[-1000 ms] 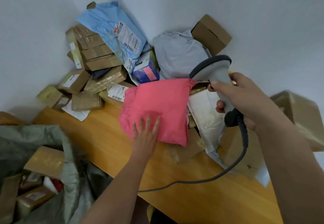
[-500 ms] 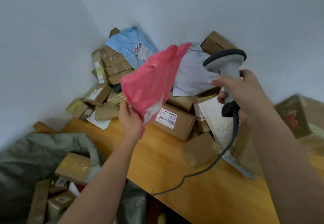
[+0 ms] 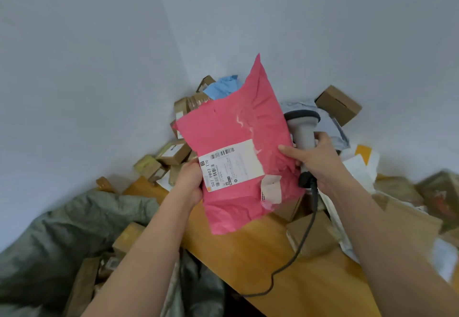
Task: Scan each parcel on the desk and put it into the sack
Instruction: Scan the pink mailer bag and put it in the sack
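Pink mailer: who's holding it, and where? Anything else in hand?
Left hand grips the pink mailer at its left edge beside the label; right hand holds the scanner by its handle, thumb on the mailer's right edge.

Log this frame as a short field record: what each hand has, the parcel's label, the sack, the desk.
left hand: holds the pink parcel at its left edge, above the desk
right hand: grips the scanner, thumb on the parcel's right edge
label: faces the camera, barcode visible
sack: open at lower left, boxes inside
desk: wooden, parcels piled in the corner
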Tool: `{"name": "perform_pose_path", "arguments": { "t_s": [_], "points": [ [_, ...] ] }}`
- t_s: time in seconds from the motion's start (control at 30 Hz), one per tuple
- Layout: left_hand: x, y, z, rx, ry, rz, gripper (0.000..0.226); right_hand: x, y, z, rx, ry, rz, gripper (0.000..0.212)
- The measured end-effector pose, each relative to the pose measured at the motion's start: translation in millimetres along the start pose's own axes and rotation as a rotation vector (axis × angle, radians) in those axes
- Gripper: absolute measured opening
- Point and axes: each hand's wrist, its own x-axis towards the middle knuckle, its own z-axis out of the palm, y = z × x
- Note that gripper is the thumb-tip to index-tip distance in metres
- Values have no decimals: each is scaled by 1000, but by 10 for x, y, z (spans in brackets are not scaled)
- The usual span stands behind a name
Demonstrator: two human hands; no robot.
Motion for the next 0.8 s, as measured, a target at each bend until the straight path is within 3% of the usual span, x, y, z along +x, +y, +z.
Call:
{"name": "perform_pose_path", "arguments": {
  "t_s": [0.1,0.17,0.27,0.37,0.47,0.53,0.67,0.8],
  "points": [
    [-22,66,-138,-1,6,21,25,-17,7,78,-30,2,-2,73],
    [-34,113,-198,2,107,81,22,-16,-11,92,-64,10,-24,74],
    [-82,171,-312,164,298,325,54,-46,-79,42,-209,12,-77,76],
    [-188,240,-346,373,127,590,74,-87,-173,-49,-368,-45,-138,79],
    [-232,295,-336,500,-169,525,86,-140,-259,-72,-453,-108,-152,82],
    [-188,269,-359,532,-234,440,76,-185,-302,-71,-502,-125,-167,80],
    [-138,144,-379,463,-114,419,54,-255,-307,-118,-492,-97,-163,73],
    [-154,95,-341,379,158,413,81,-225,-201,-133,-284,80,-94,66]
  ]
}}
